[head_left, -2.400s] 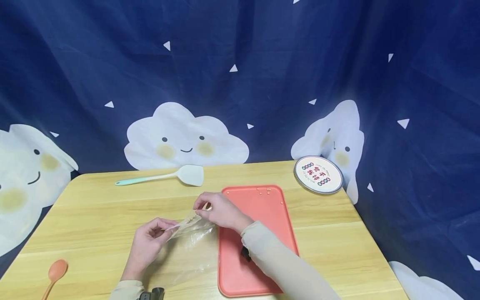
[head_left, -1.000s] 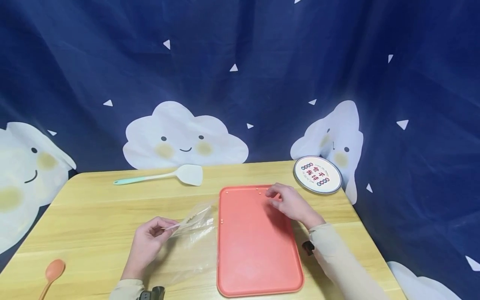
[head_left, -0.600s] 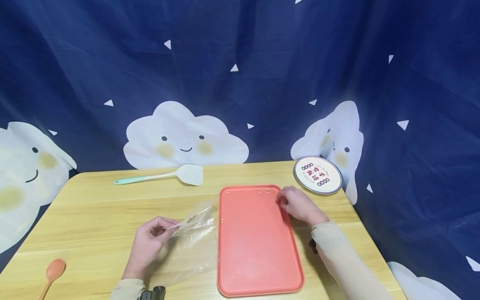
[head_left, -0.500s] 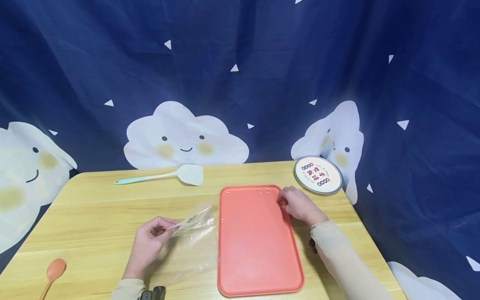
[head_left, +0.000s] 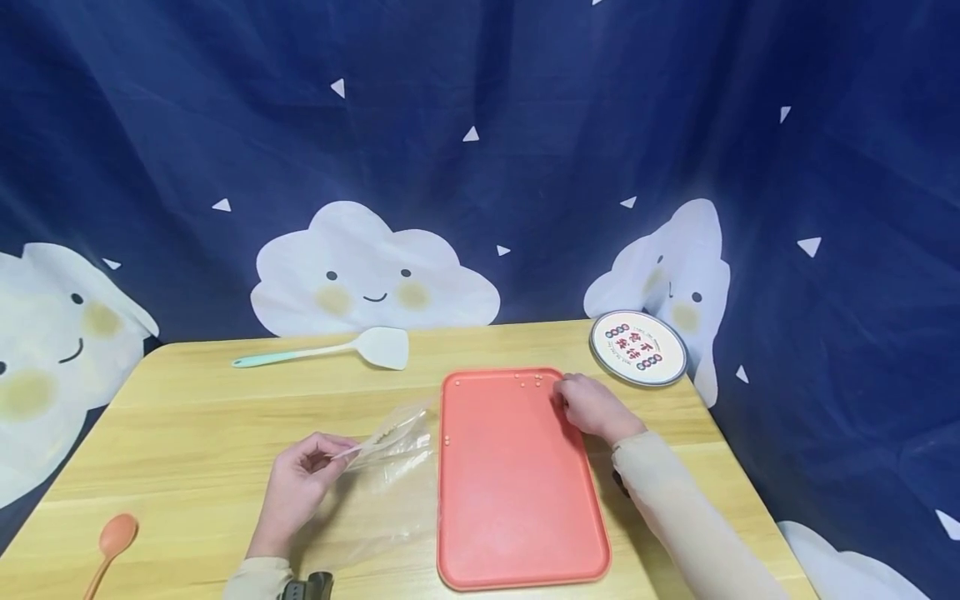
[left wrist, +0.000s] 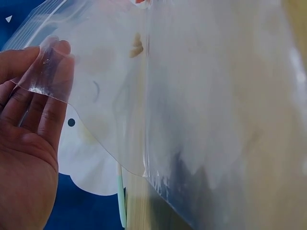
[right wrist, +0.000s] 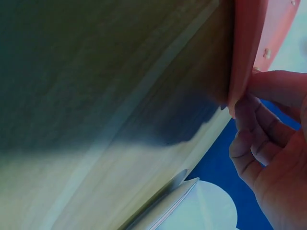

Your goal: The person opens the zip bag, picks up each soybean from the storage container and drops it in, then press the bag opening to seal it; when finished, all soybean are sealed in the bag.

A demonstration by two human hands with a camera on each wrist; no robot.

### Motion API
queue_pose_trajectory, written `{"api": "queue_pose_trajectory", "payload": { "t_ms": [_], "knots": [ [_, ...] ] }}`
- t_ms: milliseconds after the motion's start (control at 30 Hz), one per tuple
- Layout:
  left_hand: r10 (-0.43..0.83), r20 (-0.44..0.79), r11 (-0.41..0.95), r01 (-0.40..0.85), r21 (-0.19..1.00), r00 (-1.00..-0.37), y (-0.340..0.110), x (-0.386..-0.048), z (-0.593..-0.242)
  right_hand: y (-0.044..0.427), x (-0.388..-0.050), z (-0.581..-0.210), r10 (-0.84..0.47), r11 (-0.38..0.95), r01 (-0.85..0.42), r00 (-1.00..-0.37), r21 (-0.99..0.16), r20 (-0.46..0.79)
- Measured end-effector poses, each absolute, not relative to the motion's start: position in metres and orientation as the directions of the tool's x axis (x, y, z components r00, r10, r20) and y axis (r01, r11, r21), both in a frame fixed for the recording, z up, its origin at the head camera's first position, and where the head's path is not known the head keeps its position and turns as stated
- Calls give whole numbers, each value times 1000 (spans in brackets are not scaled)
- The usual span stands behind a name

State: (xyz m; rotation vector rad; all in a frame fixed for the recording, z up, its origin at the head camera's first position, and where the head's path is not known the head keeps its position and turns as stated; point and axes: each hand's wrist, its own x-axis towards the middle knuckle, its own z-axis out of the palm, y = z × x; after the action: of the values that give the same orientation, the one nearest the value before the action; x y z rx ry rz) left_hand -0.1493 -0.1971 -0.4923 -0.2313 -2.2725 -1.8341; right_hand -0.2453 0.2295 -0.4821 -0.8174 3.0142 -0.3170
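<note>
My left hand (head_left: 303, 483) pinches the open top edge of a clear zip bag (head_left: 401, 467); in the left wrist view its thumb and fingertips grip the film. Some small pale beans (left wrist: 136, 45) lie inside the bag. My right hand (head_left: 596, 406) is at the upper right edge of the red tray (head_left: 517, 500), fingers bent over the rim. In the right wrist view one digit reaches behind the tray's rim (right wrist: 244, 52), and its tip is hidden. Several loose pale beans (head_left: 538, 381) sit near the tray's far edge, and a couple lie along its left side.
A white spatula (head_left: 382, 347) with a mint handle lies at the table's back. The round patterned plate (head_left: 637, 348) is in the back right corner. An orange spoon (head_left: 118, 535) rests at the front left. A blue curtain (head_left: 480, 167) hangs behind the wooden table (head_left: 225, 433).
My right hand has left the bag, crossed the tray to its upper right and now stays by that rim. Two beans now show at the tray's left side. The left hand keeps the bag.
</note>
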Motion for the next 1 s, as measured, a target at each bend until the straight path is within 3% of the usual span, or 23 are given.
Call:
{"api": "queue_pose_trajectory", "payload": {
  "t_ms": [100, 367, 600, 1000],
  "knots": [
    [-9, 266, 212, 258, 943, -964, -197, -150, -492, 229, -245, -480, -502, 836, -503, -862, -222, 63],
    [-15, 262, 211, 253, 944, -965, -197, -150, -490, 225, -245, -473, -476, 772, -476, -872, -421, 114],
    [-16, 258, 206, 250, 946, -966, -197, -150, -489, 213, -243, -464, -478, 699, -510, -855, -502, 202],
    [-17, 288, 208, 278, 938, -958, -196, -151, -487, 165, -238, -448, -452, 615, -478, -865, -627, 217]
  ]
}}
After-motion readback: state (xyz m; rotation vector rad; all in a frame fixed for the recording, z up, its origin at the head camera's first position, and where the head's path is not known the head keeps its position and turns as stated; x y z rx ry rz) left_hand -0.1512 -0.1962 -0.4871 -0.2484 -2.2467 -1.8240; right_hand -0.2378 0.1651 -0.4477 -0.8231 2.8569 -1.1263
